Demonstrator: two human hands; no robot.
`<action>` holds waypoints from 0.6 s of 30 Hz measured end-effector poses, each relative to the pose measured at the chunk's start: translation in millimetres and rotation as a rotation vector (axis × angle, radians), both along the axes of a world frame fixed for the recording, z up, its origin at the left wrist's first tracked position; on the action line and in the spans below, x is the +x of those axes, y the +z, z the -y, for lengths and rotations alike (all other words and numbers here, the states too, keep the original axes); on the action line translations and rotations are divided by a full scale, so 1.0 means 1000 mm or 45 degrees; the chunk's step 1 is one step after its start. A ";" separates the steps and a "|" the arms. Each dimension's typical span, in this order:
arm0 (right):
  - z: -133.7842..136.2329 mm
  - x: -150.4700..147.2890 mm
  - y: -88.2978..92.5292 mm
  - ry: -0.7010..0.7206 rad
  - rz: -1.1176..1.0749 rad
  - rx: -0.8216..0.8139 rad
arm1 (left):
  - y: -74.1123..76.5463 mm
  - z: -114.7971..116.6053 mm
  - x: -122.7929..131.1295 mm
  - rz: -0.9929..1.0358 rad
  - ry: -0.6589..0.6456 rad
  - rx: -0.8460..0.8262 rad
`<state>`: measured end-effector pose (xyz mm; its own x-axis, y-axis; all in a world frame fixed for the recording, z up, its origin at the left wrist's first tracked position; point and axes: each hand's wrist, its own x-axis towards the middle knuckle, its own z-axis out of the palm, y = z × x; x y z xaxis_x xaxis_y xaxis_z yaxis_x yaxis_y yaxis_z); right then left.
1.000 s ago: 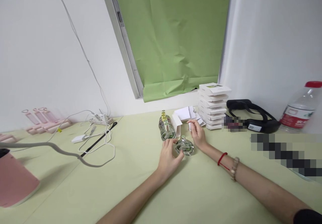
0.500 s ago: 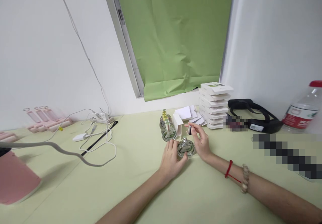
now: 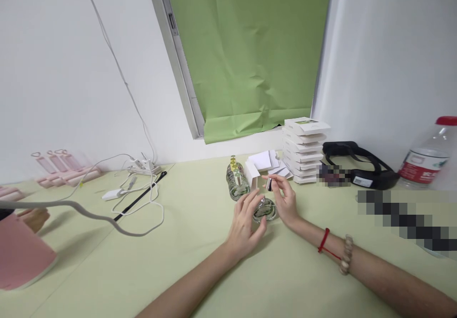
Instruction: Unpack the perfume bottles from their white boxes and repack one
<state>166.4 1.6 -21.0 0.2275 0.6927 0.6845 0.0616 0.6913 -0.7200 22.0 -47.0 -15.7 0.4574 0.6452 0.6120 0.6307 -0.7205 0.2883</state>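
A round clear glass bottle (image 3: 264,210) with green print stands on the pale green table between my hands. My left hand (image 3: 245,220) is beside its left side, with the fingers apart and raised near the bottle's neck. My right hand (image 3: 283,196) pinches a small silver cap (image 3: 269,183) just above and behind the bottle. Behind my left hand, several similar glass bottles (image 3: 238,187) with yellowish tops stand in a row. An upright white box (image 3: 252,175) is right next to them.
White boxes (image 3: 305,154) are stacked behind my right hand, beside flat white cartons (image 3: 262,161). A black headset (image 3: 371,165) and a red-capped bottle (image 3: 423,161) stand right. White cables (image 3: 157,203) lie left. Another person's hand (image 3: 37,218) shows behind a pink container (image 3: 24,256).
The fingers of my left hand have lifted and spread near the bottle's neck. My right hand has barely moved, with the cap still in it. Another person's hand has appeared at the far left.
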 end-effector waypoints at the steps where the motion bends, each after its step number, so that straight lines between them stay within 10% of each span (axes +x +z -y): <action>1: 0.000 0.000 0.000 -0.001 0.011 -0.004 | 0.001 0.001 0.000 -0.040 -0.009 0.010; 18: 0.014 -0.004 0.006 -0.028 0.329 0.169 | 0.001 0.000 0.003 -0.128 -0.027 0.000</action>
<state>162.5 -12.4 -15.2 0.0478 0.5901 0.8059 0.2474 0.7747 -0.5819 24.5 -47.1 -14.3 0.5303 0.6346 0.5623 0.6410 -0.7341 0.2240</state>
